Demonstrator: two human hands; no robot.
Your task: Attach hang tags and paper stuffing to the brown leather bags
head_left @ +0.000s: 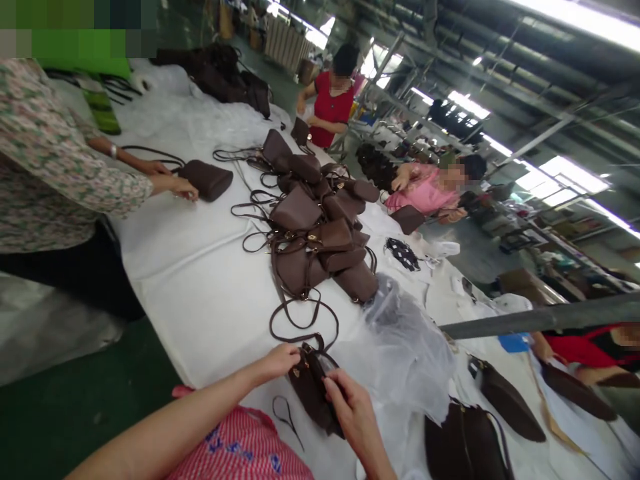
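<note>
A small dark brown handbag (311, 393) is held between my two hands, its top opening partly spread. My left hand (283, 361) pinches the bag's left upper edge near the strap end and a gold-coloured fitting. On the other side, my right hand (353, 403) has its thumb and fingers closed on the opposite rim. The bag's long strap (304, 329) loops away over the white table covering. What lies inside the bag is hidden.
A heap of brown handbags (297, 208) lies mid-table. Clear plastic bags (405, 340) are crumpled to the right, near larger dark bags (465, 440). A metal bar (540, 318) crosses at right. At left, a co-worker in a floral sleeve (95, 180) handles another bag (206, 179); other people work beyond.
</note>
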